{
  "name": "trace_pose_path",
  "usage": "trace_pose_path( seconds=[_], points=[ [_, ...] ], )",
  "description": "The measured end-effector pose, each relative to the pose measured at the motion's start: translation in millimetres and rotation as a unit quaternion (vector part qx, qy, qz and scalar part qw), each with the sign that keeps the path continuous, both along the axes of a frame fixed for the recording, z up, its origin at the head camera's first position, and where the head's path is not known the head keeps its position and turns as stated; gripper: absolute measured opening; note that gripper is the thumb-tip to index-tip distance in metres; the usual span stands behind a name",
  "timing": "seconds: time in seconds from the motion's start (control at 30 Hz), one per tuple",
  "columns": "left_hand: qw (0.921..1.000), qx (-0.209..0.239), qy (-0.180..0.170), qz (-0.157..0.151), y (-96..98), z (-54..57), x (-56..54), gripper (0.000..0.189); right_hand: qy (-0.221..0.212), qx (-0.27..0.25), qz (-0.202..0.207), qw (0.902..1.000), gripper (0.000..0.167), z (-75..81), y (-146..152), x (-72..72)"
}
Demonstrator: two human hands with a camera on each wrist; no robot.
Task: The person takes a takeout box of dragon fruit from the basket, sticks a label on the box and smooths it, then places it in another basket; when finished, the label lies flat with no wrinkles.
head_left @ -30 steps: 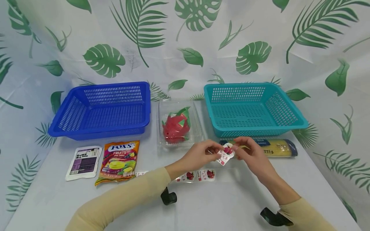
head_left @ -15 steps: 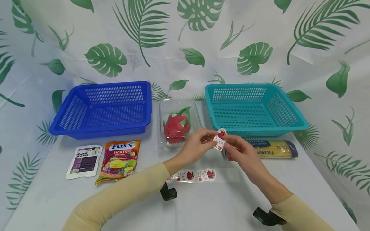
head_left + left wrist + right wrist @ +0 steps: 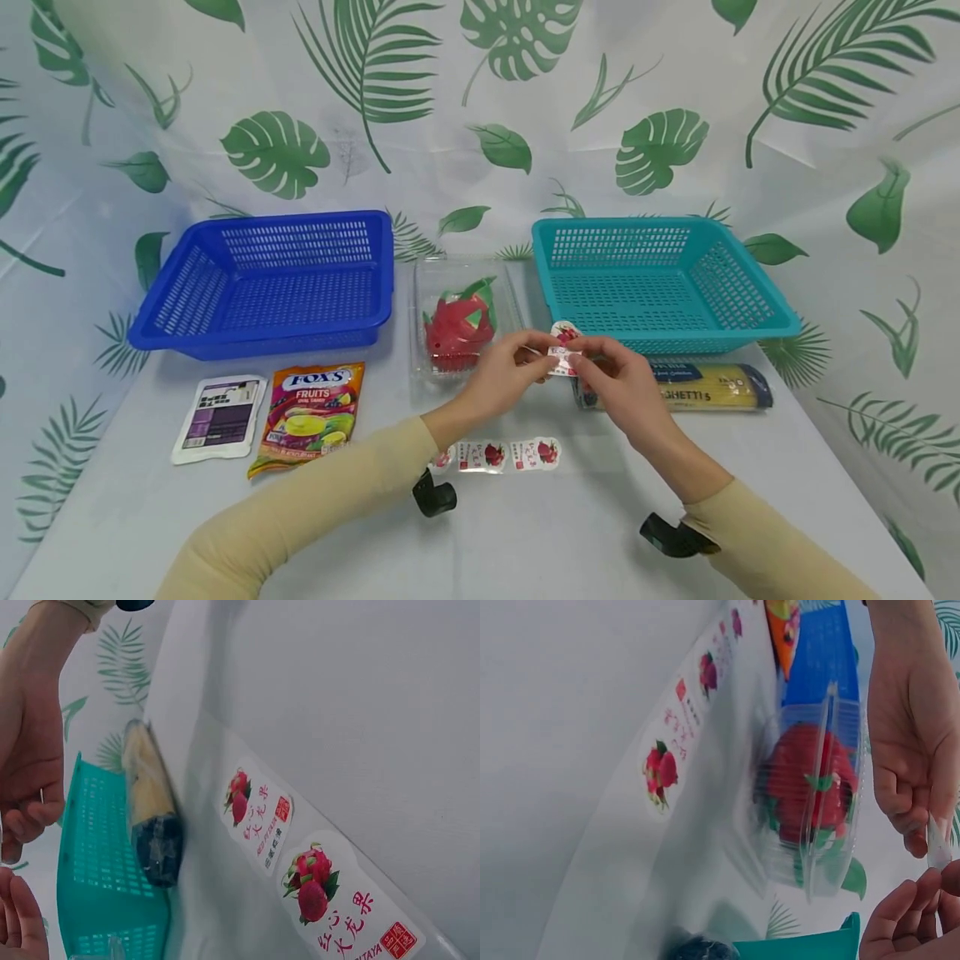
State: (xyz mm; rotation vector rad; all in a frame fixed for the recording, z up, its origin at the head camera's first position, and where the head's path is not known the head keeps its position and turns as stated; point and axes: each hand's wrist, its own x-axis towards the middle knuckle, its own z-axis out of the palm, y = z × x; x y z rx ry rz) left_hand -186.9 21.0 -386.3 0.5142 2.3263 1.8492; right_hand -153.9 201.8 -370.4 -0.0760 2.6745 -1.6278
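Observation:
Both hands are raised over the table and pinch one dragon fruit sticker (image 3: 564,362) between them. My left hand (image 3: 501,377) has its left edge, and my right hand (image 3: 628,385) takes the right side with thumb and fingers. In the right wrist view the sticker (image 3: 937,844) shows nearly edge-on between the fingertips. Below the hands lies a clear strip bearing several matching stickers (image 3: 536,454); the left forearm covers part of it. Behind the left hand sits a clear plastic box (image 3: 510,312) with a red dragon fruit (image 3: 456,329) inside.
A blue basket (image 3: 300,340) stands at the back left, a teal basket (image 3: 675,340) at the back right. The spaghetti pack (image 3: 712,387) lies before the teal one, partly behind the right hand. An orange candy bag (image 3: 311,417) and a white-and-purple packet (image 3: 219,419) lie at left.
Both hands have shifted left and away from the body with the sticker between them. The right fingers have moved closer in over it, and the sticker has turned. Items on the table stay put.

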Motion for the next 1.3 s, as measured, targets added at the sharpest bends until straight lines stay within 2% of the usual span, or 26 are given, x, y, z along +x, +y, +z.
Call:
trace_pose_path(
  seconds=[0.1, 0.2, 0.4, 0.77, 1.0, 1.3],
  points=[
    [0.9998, -0.010, 0.006, 0.018, -1.6, 2.5, -2.1, 0.022, 0.011, 0.002, 0.016, 0.9998, 0.036, 1.9, -1, -2.5],
    [0.9988, -0.015, 0.029, 0.037, -3.0, 5.6, -4.1, 0.019, 0.015, 0.005, 0.029, 0.9995, 0.038, 3.4, -2, -5.0],
    [0.9964, -0.028, 0.063, 0.051, -4.9, 9.1, -8.1, 0.018, 0.014, 0.008, 0.033, 0.9993, 0.040, 5.2, -6, -13.9],
    [0.9973, -0.012, 0.051, 0.051, -13.8, 16.9, -18.8, 0.022, 0.012, 0.015, 0.049, 0.9986, 0.036, 17.5, -14, -29.5],
    [0.9988, 0.017, 0.014, 0.044, -16.8, 15.2, -22.6, 0.023, 0.007, -0.011, 0.053, 0.9985, 0.034, 16.0, -22, -39.2],
    [0.9971, -0.004, 0.037, 0.066, -25.9, 17.4, -32.8, 0.025, -0.040, -0.043, 0.036, 0.9976, 0.032, 15.1, -35, -56.2]
  ],
)
